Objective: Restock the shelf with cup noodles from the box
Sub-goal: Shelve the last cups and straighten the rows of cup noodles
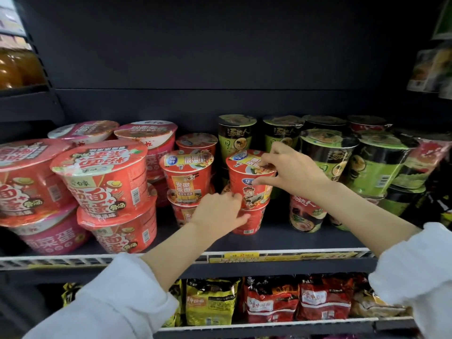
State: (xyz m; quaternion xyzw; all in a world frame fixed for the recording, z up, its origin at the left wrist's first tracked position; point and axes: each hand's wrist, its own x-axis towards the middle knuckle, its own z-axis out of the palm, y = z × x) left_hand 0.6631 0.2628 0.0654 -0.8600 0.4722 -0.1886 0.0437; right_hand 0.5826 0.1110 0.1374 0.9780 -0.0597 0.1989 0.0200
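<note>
The right hand [291,167] pinches a tapered, glossy red cup [249,179] (stacked on another), the left hand [217,211] loosely cupping its base on the shelf [281,238].

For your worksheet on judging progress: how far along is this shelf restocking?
Done: red cup noodles already stand stacked two high on the shelf. In hand: the right hand grips an upper red cup by rim and side; the left hand touches the cup beneath. Left: unclear, since the box is out of view.
</note>
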